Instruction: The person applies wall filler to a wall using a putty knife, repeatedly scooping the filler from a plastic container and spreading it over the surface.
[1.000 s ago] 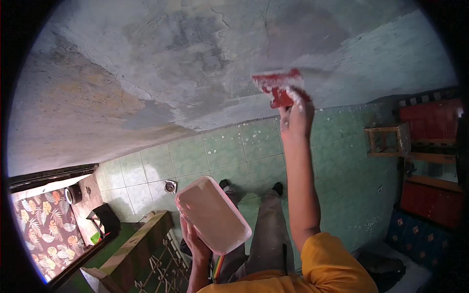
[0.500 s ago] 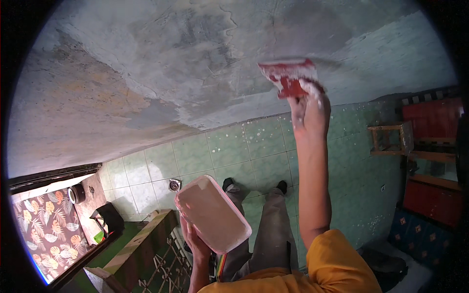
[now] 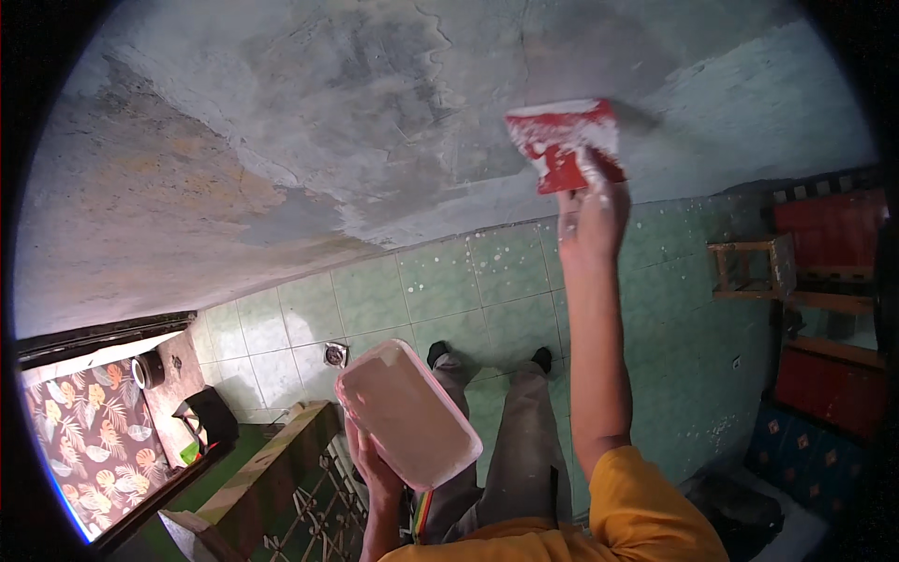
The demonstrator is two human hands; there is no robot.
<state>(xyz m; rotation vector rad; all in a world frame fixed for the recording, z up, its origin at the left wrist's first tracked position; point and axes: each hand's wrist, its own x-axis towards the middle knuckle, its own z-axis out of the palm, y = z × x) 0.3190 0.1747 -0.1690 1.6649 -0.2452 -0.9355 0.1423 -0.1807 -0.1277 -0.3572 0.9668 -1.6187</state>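
Observation:
My right hand (image 3: 595, 211) is closed on a red putty spreader (image 3: 565, 140) smeared with white putty. Its wide edge is at the grey, patchily plastered wall (image 3: 356, 103); whether it touches cannot be told. White smears cover the fingers of that hand. Lower down, my left hand (image 3: 376, 459) grips a pinkish rectangular tub (image 3: 407, 412) by its left side, the fingers partly hidden beneath it. A pale, smooth layer shows inside the tub, and putty crusts its rim.
Green floor tiles (image 3: 435, 281) with white spots run along the wall's foot. A small ashtray-like dish (image 3: 335, 354) lies on them. At lower left stands a wooden frame with metal lattice (image 3: 318, 506); a wooden stool (image 3: 749, 267) is at right.
My right hand has turned the spreader slightly, and its blade has shifted a little up and to the right along the wall. The tub and my left hand have hardly moved.

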